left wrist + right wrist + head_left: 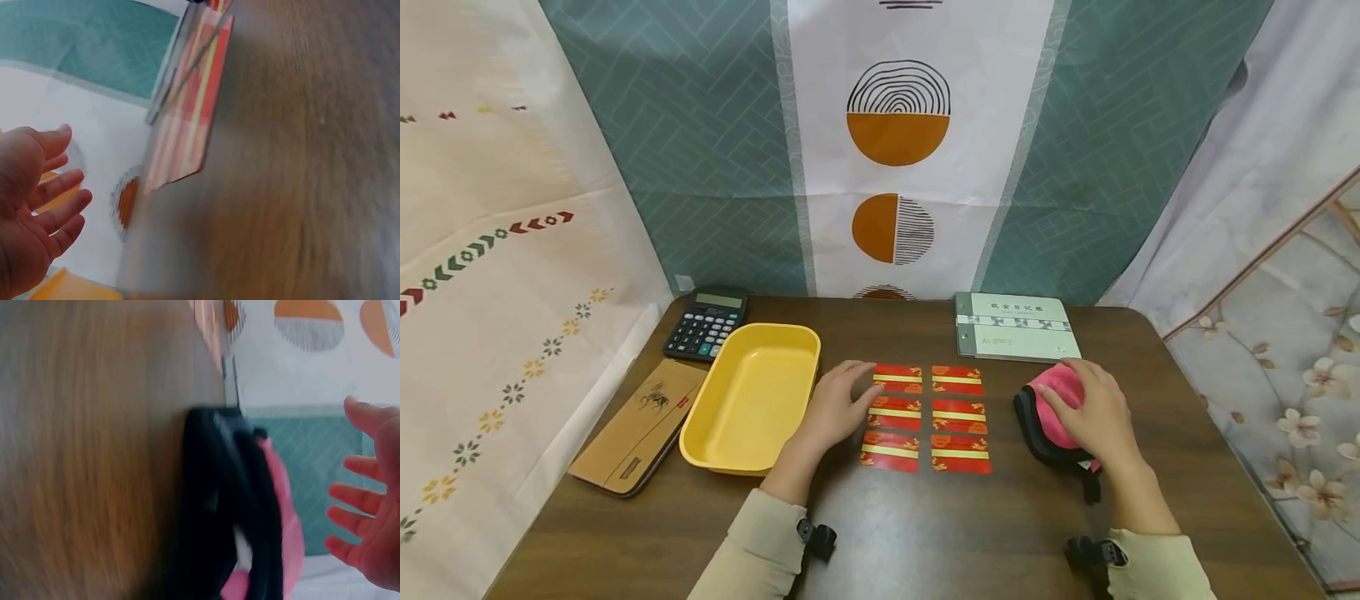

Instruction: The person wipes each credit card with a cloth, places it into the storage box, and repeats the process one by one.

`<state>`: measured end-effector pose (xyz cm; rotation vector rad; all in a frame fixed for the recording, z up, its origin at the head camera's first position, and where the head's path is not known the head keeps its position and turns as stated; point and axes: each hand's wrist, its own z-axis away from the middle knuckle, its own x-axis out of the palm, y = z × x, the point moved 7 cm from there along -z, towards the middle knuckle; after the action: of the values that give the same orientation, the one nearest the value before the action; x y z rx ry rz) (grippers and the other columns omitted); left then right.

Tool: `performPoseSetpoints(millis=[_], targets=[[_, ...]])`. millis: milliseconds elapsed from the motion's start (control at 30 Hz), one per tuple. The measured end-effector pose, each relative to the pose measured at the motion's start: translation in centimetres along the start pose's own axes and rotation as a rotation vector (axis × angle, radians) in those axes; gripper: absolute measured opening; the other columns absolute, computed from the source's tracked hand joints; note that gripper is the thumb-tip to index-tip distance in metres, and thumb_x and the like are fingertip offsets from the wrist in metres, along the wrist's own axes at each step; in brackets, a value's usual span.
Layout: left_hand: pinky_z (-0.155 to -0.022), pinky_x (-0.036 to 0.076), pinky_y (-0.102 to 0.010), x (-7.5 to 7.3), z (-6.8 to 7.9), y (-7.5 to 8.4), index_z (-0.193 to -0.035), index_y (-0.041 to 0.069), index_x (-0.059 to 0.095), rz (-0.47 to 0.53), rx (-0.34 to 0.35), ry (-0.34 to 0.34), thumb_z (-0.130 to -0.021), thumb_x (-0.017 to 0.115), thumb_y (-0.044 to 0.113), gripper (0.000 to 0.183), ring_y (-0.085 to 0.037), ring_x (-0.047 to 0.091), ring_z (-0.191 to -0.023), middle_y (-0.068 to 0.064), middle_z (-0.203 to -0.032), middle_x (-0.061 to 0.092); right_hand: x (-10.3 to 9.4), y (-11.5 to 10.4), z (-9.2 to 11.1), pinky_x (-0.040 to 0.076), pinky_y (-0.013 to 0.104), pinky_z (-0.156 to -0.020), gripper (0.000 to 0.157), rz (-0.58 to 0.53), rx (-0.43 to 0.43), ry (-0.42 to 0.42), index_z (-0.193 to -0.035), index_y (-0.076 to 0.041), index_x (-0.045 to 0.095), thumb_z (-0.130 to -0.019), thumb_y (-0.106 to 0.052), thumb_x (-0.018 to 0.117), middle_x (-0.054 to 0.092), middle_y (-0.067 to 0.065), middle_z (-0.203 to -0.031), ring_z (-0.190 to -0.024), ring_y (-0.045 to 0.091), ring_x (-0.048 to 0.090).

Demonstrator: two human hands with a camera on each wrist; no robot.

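Several flat red paper pieces (pixel 958 417), each with a pale yellow band, lie in two columns mid-table; I cannot tell whether they are cards or envelopes. My left hand (pixel 831 408) hovers by the left column, fingers loosely bent and parted. In the left wrist view that hand (pixel 37 200) has nothing in it. On the right sits a pink and black zip pouch (pixel 1063 381), its black side facing the right wrist camera. My right hand (pixel 1099 412) is over the pouch with fingers spread. The right wrist view has the hand (pixel 375 506) apart from the pouch (pixel 284 512).
A yellow plastic tray (pixel 700 461) stands left of my left hand. Beyond it are a black calculator (pixel 706 323) and a brown wallet (pixel 643 425). A pale green account book (pixel 1018 327) lies at the back right. Patterned cloths (pixel 715 150) hang around the table.
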<state>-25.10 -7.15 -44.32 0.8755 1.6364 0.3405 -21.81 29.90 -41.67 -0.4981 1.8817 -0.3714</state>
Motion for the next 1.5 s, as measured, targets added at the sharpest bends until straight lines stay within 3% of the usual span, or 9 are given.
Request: performPoseSetpoints(millis=[167, 367, 533, 767, 1067, 1367, 1500], targets=[[-0.103, 0.049, -0.049, 1.8, -1.4, -1.3, -0.130, 0.000, 0.066, 0.103, -0.006, 0.017, -0.096, 0.072, 0.020, 0.040, -0.032, 0.061, -0.119, -0.014, -0.126, 0.066, 0.8, 2.4, -0.6, 0.036, 0.076, -0.098, 0.070, 0.029, 0.058, -0.059, -0.139, 0.006, 0.050, -0.092, -0.040, 0.073, 0.045, 0.034, -0.142, -0.127, 0.055, 0.042], [-0.101, 0.051, -0.048, 3.5, -2.8, -2.8, -0.124, -0.001, 0.069, 0.157, -0.027, 0.061, -0.097, 0.071, 0.015, 0.032, -0.033, 0.063, -0.116, -0.015, -0.123, 0.068, 2.7, 5.1, -0.4, 0.036, 0.074, -0.102, 0.091, 0.052, 0.194, -0.273, -0.148, 0.012, 0.034, -0.088, -0.044, 0.075, 0.038, 0.039, -0.144, -0.129, 0.057, 0.038], [-0.104, 0.048, -0.047, 4.3, -3.7, -4.1, -0.124, -0.001, 0.069, 0.167, -0.057, 0.062, -0.093, 0.075, 0.010, 0.033, -0.033, 0.061, -0.119, -0.016, -0.125, 0.067, 3.7, 6.1, 0.1, 0.036, 0.074, -0.102, 0.097, 0.060, 0.198, -0.370, -0.150, 0.012, 0.028, -0.087, -0.041, 0.077, 0.037, 0.041, -0.143, -0.127, 0.059, 0.038], [-0.108, 0.043, -0.049, 5.0, -4.0, -4.8, -0.129, 0.002, 0.067, 0.099, -0.098, -0.043, -0.084, 0.084, 0.013, 0.049, -0.036, 0.055, -0.123, -0.016, -0.132, 0.064, 3.9, 6.3, 0.3, 0.039, 0.073, -0.099, 0.095, 0.069, 0.159, -0.370, -0.149, 0.011, 0.030, -0.087, -0.041, 0.077, 0.040, 0.040, -0.140, -0.124, 0.058, 0.042], [-0.104, 0.046, -0.049, 5.3, -5.1, -4.6, -0.126, 0.004, 0.068, -0.002, -0.154, -0.132, -0.084, 0.084, 0.018, 0.047, -0.033, 0.055, -0.118, -0.015, -0.128, 0.064, 3.8, 6.4, -0.1, 0.041, 0.072, -0.097, 0.092, 0.072, 0.144, -0.354, -0.148, 0.011, 0.033, -0.086, -0.040, 0.079, 0.043, 0.040, -0.137, -0.121, 0.057, 0.044], [-0.104, 0.036, -0.049, 5.5, -5.3, -5.1, -0.122, 0.009, 0.061, -0.011, -0.199, -0.147, -0.084, 0.085, 0.023, 0.047, -0.029, 0.052, -0.108, -0.005, -0.108, 0.064, 4.1, 6.8, -0.2, 0.042, 0.072, -0.095, 0.092, 0.064, 0.157, -0.337, -0.149, 0.008, 0.035, -0.085, -0.041, 0.080, 0.042, 0.039, -0.137, -0.121, 0.057, 0.042], [-0.103, 0.036, -0.050, 5.5, -5.1, -5.1, -0.127, 0.007, 0.061, -0.059, -0.192, -0.136, -0.083, 0.085, 0.034, 0.056, -0.031, 0.050, -0.110, -0.010, -0.114, 0.059, 4.2, 6.9, -0.1, 0.041, 0.072, -0.096, 0.093, 0.064, 0.164, -0.333, -0.149, 0.008, 0.034, -0.085, -0.041, 0.080, 0.041, 0.039, -0.138, -0.121, 0.057, 0.042]])
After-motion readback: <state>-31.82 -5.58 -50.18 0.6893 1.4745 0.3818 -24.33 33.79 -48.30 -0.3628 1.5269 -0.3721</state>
